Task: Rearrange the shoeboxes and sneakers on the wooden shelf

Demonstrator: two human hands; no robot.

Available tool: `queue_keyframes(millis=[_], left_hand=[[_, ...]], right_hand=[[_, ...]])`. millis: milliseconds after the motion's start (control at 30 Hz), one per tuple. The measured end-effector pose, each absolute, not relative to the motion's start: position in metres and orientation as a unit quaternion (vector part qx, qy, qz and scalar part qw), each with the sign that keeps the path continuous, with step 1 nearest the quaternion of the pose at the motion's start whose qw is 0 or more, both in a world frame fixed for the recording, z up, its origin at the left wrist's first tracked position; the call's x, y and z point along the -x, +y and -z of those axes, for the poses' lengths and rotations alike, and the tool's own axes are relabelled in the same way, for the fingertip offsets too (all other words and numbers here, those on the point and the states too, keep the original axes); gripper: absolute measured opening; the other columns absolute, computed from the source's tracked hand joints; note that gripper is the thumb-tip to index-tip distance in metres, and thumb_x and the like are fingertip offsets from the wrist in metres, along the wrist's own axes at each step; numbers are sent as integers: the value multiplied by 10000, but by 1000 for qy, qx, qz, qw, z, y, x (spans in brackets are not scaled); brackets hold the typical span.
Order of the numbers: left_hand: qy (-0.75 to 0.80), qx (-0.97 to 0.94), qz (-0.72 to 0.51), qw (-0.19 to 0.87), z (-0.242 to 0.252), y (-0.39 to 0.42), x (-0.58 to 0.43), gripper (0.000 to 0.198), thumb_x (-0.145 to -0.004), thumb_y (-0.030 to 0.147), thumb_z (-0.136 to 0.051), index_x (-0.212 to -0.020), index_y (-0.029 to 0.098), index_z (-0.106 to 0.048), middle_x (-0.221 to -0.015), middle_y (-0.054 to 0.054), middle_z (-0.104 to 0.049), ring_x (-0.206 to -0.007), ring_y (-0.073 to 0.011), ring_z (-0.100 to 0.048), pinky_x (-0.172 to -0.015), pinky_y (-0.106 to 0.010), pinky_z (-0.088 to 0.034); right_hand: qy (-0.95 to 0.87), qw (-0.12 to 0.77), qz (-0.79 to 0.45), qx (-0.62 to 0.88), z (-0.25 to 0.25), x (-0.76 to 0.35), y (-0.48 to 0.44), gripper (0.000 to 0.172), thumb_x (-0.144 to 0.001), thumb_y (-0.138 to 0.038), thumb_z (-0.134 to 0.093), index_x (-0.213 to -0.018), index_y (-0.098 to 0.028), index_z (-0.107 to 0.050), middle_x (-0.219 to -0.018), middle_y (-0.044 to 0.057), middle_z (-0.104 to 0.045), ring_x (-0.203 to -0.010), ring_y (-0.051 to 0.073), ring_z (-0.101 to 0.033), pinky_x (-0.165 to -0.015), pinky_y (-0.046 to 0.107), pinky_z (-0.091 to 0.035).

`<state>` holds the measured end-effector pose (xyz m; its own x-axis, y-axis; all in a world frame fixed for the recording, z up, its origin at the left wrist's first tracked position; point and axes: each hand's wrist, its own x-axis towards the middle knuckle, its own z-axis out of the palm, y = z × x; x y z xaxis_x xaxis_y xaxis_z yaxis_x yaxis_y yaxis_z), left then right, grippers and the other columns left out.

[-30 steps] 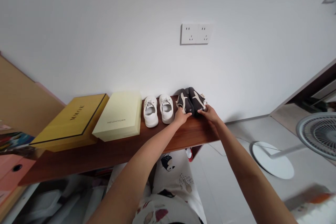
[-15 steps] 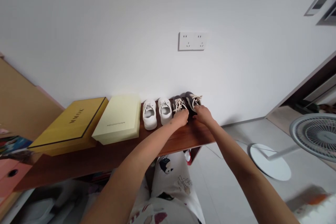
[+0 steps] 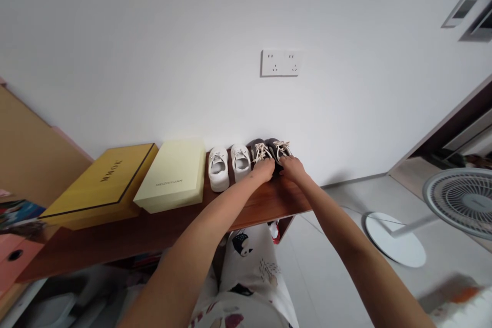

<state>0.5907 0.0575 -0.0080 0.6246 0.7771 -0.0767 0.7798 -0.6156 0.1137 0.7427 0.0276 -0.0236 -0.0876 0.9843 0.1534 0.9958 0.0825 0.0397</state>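
My left hand (image 3: 264, 169) and right hand (image 3: 293, 168) each grip one of the dark lace-up sneakers (image 3: 271, 144) heel-end; probably light, soft-collared, stiffer-soled, so heels suit.

The person's left hand (image 3: 264, 169) and right hand (image 3: 292, 167) are side by side, a narrow gap between them, backs uppermost and fingers curled down. Behind them, the bare left forearm (image 3: 219, 218) and right forearm (image 3: 332, 218) slant outward, spreading wider apart than the hands.
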Motion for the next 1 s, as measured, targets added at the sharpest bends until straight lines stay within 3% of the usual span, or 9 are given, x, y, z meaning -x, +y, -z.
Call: queue_keyframes(millis=[467, 633, 833, 1000], left_hand=[[433, -899, -8, 67, 13, 62, -590, 496, -763, 187, -728, -1207, 123, -517, -1219, -193, -626, -1151, -310, -615, -937, -377, -486], [425, -903, -44, 56, 7, 51, -588, 430, -795, 174, -692, -1180, 120, -511, -1238, -192, -595, -1208, -298, -562, -1003, -393, -440], [369, -896, -220, 109, -19, 17, -549, 357, -897, 161, -514, -1253, 154, -498, -1289, -153, -547, -1240, -249, -518, -1078, -400, -399], [337, -868, -259, 257, -13, -50, -464, 289, -929, 219, -467, -1197, 255, -569, -1302, -90, -542, -1126, -192, -584, -1004, -348, -478]], right_hand=[[-727, 19, 80, 682, 28, -735, 25, 405, -775, -235, -756, -1122, -121, -581, -1142, 164, -668, -1107, 284, -595, -888, 331, -424], [-718, 32, 98, 689, 19, -729, 18, 349, -843, -231, -670, -1159, -121, -571, -1185, 187, -634, -1106, 286, -580, -916, 355, -408], [-739, 193, 110, 636, -8, -709, -9, 340, -920, -202, -513, -1253, -148, -557, -1248, 179, -593, -1136, 303, -535, -979, 407, -399], [-783, 343, -28, 518, 1, -653, -60, 348, -883, -177, -521, -1226, -192, -579, -1181, 132, -632, -1110, 274, -573, -967, 408, -449]])
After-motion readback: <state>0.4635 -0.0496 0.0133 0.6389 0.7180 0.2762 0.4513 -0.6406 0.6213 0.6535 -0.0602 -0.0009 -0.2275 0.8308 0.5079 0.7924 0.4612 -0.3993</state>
